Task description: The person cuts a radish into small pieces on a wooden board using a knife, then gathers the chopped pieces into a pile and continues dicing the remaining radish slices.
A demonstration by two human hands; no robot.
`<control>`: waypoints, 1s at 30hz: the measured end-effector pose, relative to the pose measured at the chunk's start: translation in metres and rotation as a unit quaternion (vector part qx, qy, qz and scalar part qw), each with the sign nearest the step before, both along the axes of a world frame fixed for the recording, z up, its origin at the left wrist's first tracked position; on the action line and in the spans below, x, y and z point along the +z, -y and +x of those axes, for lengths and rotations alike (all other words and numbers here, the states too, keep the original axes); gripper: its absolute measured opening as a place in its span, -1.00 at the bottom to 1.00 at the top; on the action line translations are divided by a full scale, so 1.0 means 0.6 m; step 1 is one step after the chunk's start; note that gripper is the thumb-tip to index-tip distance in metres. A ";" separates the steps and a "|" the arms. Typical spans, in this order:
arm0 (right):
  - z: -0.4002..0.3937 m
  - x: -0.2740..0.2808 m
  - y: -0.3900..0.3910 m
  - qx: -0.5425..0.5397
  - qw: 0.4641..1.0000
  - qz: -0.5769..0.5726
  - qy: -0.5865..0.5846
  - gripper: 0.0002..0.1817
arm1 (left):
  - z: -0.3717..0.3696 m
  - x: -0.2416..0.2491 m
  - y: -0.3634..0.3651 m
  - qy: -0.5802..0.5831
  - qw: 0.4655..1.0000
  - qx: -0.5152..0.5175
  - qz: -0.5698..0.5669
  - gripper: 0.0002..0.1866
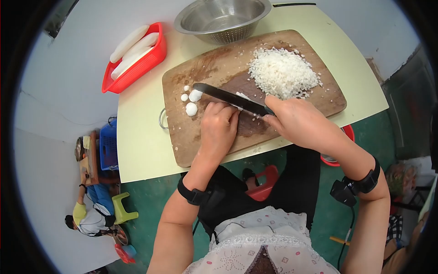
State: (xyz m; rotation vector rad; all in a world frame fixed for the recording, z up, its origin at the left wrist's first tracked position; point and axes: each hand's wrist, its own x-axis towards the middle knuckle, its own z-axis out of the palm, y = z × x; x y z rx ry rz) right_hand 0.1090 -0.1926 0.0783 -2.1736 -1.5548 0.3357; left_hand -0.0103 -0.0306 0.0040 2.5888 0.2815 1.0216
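Note:
My right hand (292, 119) is wrapped round the handle of a dark-bladed knife (223, 95), whose blade points left across the wooden cutting board (191, 73). Beside the blade, my left hand (220, 122) rests on the board with its fingers curled against a white piece that is mostly hidden by fingers and knife. Small white end pieces (191, 108) lie left of the knife tip. A heap of finely diced white pieces (284, 73) is on the right half of the board, with loose bits scattered around it.
A steel colander (222, 20) stands behind the board. At the table's left edge a red basket (139, 68) holds long white radishes (136, 54). A person (91, 214) sits far left near a green stool (122, 208) and a blue crate (108, 146).

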 end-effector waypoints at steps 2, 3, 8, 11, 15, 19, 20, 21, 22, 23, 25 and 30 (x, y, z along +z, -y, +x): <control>-0.003 0.003 0.003 0.003 1.000 -0.007 0.009 -0.76 | 0.000 0.001 0.000 0.000 1.000 -0.001 -0.001 -0.94; -0.004 0.003 0.003 0.002 1.000 -0.008 0.014 -0.76 | 0.000 0.001 0.000 -0.001 1.000 -0.004 -0.003 -0.94; -0.005 -0.001 0.003 0.015 0.999 -0.008 0.028 -0.77 | 0.000 0.001 0.000 -0.007 1.000 0.000 0.003 -0.94; 0.002 -0.004 -0.007 0.035 0.999 -0.009 0.037 -0.79 | 0.000 0.001 -0.001 -0.012 1.000 0.005 0.004 -0.94; -0.007 -0.008 -0.026 0.027 0.999 -0.012 0.035 -0.80 | 0.001 0.004 0.001 -0.009 1.000 -0.009 0.005 -0.93; 0.007 -0.022 -0.028 -0.022 1.000 -0.008 0.011 -0.77 | 0.000 0.000 0.000 0.001 1.000 -0.002 0.010 -0.93; 0.012 -0.019 -0.024 -0.026 1.000 -0.005 0.004 -0.77 | 0.001 0.000 0.000 0.005 1.000 -0.002 0.007 -0.93; 0.017 -0.014 -0.019 -0.029 1.000 -0.003 -0.004 -0.77 | 0.000 0.000 -0.001 0.009 1.000 -0.001 0.004 -0.93; 0.020 -0.010 -0.015 -0.032 0.999 0.000 -0.012 -0.77 | -0.001 0.000 -0.001 0.013 1.000 -0.001 0.001 -0.93; 0.019 -0.009 -0.012 -0.023 1.000 0.006 -0.003 -0.77 | -0.002 0.000 -0.001 0.016 1.000 -0.001 -0.001 -0.92; 0.012 -0.007 -0.004 -0.007 1.000 0.020 0.015 -0.78 | -0.001 -0.001 -0.002 0.022 1.000 -0.003 -0.005 -0.92; 0.002 -0.007 -0.001 0.010 1.000 0.004 0.022 -0.80 | -0.003 0.000 0.000 -0.007 1.000 0.000 0.002 -0.94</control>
